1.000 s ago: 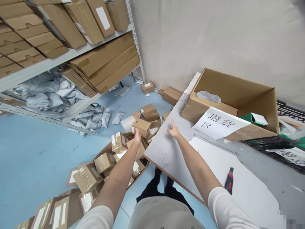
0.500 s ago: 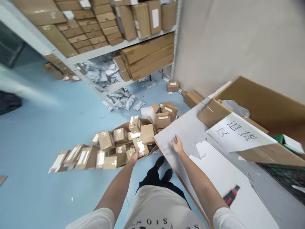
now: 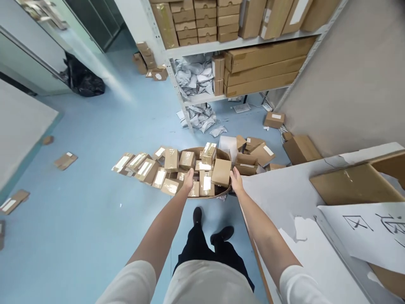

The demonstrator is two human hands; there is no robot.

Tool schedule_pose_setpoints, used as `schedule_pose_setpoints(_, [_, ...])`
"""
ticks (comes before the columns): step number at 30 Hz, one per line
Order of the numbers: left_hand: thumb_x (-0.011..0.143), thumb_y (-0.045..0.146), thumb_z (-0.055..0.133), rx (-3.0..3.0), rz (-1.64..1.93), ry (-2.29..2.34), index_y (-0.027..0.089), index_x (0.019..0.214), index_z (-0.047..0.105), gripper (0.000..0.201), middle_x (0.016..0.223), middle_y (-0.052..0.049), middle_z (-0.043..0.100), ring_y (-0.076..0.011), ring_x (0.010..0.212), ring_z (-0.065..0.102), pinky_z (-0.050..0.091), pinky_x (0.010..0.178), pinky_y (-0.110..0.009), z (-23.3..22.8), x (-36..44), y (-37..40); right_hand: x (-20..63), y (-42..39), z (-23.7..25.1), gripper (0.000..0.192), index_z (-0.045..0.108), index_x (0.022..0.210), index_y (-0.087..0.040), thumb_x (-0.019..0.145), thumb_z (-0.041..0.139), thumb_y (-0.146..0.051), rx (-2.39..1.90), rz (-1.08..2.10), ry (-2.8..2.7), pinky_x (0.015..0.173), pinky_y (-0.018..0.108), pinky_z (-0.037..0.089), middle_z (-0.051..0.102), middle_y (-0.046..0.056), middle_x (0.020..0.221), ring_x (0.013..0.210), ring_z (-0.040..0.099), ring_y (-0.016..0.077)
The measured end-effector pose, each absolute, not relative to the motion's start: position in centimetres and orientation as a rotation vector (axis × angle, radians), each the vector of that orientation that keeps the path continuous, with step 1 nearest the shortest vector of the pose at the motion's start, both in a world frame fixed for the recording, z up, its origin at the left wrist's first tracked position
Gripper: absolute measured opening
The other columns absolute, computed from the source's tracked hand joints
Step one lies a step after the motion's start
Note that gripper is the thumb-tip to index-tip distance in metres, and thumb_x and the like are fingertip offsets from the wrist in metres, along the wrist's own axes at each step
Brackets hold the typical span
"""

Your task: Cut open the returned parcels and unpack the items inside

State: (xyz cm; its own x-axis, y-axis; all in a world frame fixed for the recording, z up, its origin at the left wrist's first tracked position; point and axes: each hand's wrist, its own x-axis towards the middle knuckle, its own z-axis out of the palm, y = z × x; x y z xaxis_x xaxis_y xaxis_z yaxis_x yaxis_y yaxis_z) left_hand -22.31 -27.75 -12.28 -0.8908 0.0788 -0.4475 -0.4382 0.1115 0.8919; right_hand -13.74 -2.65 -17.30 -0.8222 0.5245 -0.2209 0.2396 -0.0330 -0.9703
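Note:
My left hand (image 3: 189, 180) reaches over a heap of small taped cardboard boxes, its fingers stretched forward, with nothing visible in its grasp. My right hand (image 3: 236, 181) is at the right end of the heap, fingers extended beside a plain brown box (image 3: 221, 172); whether they touch it is unclear. Between the hands stands a box with a white label (image 3: 207, 183). A smaller taped box (image 3: 209, 153) sits higher up behind it. The boxes lie in a large open carton (image 3: 218, 196) whose rim curves round them, and more labelled boxes (image 3: 147, 169) trail off leftwards.
A grey-white table (image 3: 268, 190) is on my right, bearing a carton (image 3: 354, 183) with a handwritten paper sign (image 3: 360, 226). Ahead, a metal shelf (image 3: 202, 98) holds boxes and grey mailer bags (image 3: 194, 76). A black bag (image 3: 82, 78) and flattened cardboard (image 3: 65, 161) lie on the floor.
My view has swung left. My right hand has left the tabletop and come to the right end of the box heap. My left hand stays over the boxes.

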Motion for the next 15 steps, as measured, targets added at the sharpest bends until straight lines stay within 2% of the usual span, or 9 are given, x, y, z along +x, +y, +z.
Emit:
schedule_pose_setpoints(4, [0.085, 0.059, 0.045, -0.267, 1.782, 2.076, 0.019, 0.13, 0.05, 0.06, 0.148, -0.008, 0.031, -0.0229, 0.14, 0.021, 0.012, 0.115, -0.036, -12.1, -25.8, -28.5, -16.6, -3.4, -18.4, 0.084, 0.028, 0.144, -0.015, 0.077, 0.047, -0.062, -0.954, 1.868, -2.086, 0.112, 0.04, 0.022, 0.03, 0.011, 0.149, 0.136, 0.03, 0.0223])
schedule_pose_setpoints(8, [0.084, 0.063, 0.044, -0.228, 1.695, 2.033, 0.02, 0.134, 0.046, 0.066, 0.149, -0.006, 0.029, -0.0255, 0.14, 0.02, 0.012, 0.115, -0.039, -14.1, -28.9, -28.9, -18.4, -4.2, -21.0, 0.081, 0.029, 0.145, -0.019, 0.079, 0.045, -0.064, -1.032, 1.762, -2.141, 0.114, 0.039, 0.017, 0.033, 0.006, 0.148, 0.138, 0.026, 0.0212])
schedule_pose_setpoints(11, [0.083, 0.068, 0.037, -0.181, 1.59, 1.981, 0.021, 0.138, 0.041, 0.072, 0.151, -0.005, 0.026, -0.027, 0.14, 0.016, 0.012, 0.115, -0.041, -17.8, -30.5, -27.9, -19.8, -4.8, -24.7, 0.083, 0.032, 0.144, -0.019, 0.077, 0.044, -0.066, -1.228, 1.717, -2.104, 0.113, 0.04, 0.018, 0.034, 0.006, 0.147, 0.137, 0.028, 0.0234])
schedule_pose_setpoints(15, [0.083, 0.071, 0.032, -0.086, 1.495, 1.932, 0.019, 0.142, 0.035, 0.079, 0.151, -0.007, 0.023, -0.0265, 0.141, 0.014, 0.012, 0.115, -0.04, -25.1, -31.4, -25.3, -21.3, -5.1, -31.0, 0.083, 0.031, 0.145, -0.019, 0.077, 0.045, -0.066, -1.347, 1.673, -2.082, 0.112, 0.042, 0.019, 0.034, 0.007, 0.147, 0.136, 0.031, 0.026])
